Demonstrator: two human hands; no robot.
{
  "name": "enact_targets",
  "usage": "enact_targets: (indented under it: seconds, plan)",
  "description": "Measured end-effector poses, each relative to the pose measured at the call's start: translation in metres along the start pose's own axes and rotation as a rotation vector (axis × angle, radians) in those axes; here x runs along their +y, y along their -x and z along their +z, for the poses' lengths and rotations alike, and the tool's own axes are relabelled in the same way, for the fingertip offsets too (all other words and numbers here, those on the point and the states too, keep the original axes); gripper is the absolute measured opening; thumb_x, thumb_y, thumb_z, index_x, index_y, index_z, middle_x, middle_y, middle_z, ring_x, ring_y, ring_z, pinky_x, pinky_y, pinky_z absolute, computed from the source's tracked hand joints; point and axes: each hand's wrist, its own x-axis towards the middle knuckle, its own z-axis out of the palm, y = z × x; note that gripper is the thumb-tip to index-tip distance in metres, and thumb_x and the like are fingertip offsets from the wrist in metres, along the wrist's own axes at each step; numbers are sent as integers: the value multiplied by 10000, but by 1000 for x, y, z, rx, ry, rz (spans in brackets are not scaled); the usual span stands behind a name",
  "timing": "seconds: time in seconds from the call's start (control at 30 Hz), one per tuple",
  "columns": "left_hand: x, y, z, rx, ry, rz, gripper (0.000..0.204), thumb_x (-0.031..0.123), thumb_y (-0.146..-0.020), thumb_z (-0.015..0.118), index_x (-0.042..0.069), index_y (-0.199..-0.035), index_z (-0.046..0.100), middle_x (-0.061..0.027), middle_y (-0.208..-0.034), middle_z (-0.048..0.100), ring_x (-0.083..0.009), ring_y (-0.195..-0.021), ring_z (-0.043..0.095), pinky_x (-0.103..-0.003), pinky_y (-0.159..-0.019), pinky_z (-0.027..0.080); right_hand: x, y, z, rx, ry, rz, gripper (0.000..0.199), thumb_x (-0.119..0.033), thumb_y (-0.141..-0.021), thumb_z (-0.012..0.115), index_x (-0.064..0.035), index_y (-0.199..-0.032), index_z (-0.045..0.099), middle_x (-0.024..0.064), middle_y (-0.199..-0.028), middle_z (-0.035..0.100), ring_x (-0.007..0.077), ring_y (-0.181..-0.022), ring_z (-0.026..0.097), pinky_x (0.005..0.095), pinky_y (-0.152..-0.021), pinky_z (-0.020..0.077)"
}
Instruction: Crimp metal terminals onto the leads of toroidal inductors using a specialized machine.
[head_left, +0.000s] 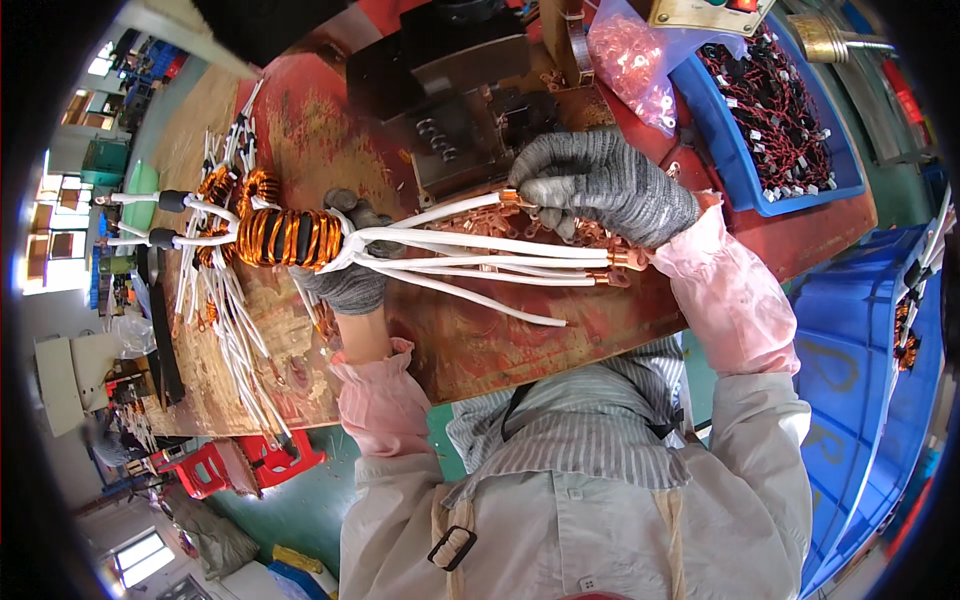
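A copper-wound toroidal coil (290, 240) with several white sleeved leads (480, 245) lies across the work area in front of me. My left hand (355, 285), in a grey knit glove, is wrapped round it from beneath where the leads fan out. Copper lugs (600, 279) cap some lead ends; the lowest lead ends in bare wire tip. My right hand (600, 185), also gloved, pinches at the upper lead's end, on a copper lug (512, 197). Its fingertips partly cover that lug. Loose copper lugs (590, 235) lie under the leads.
A dark metal press (450, 140) stands at the back middle of the worn red table (500, 350). A bag of lugs (632, 60) and a blue bin (795, 205) of red-black wires are back right. More coils (215, 255) lie left. A large blue container (850, 380) stands right.
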Motion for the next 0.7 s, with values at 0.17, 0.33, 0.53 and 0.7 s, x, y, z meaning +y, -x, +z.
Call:
enact_targets:
  seconds: [0.17,0.33,0.53,0.7]
  plan:
    - [2,-10,6,-16,94,-28,628,483,-678,635,-14,-1039,503,-163,-931,569,-262,-827,571,-402,-750,471,2,-11,-11,19,-48,-86,255,-172,-803,614,10,-973,559,75,-780,596,125,-679,589,234,-580,505]
    - [4,-14,10,-91,211,-126,672,492,-664,648,-23,-1068,500,-167,-970,570,-281,-896,573,-488,-873,424,4,-23,-13,59,-60,-141,202,-135,-808,603,17,-937,568,73,-765,595,128,-674,596,215,-566,501]
    - [7,-11,-5,81,-25,35,480,429,-706,655,57,-997,573,-111,-934,587,-267,-822,581,-481,-814,451,6,-34,-18,67,-21,-135,207,-169,-802,614,-9,-925,567,48,-776,584,116,-671,585,221,-569,490]
    - [5,-10,8,112,-44,1,535,437,-666,686,79,-1048,577,-100,-1000,600,-268,-906,576,-504,-856,430,3,-36,-15,135,-61,-146,199,-82,-803,591,52,-948,568,99,-759,608,135,-640,601,220,-546,514]
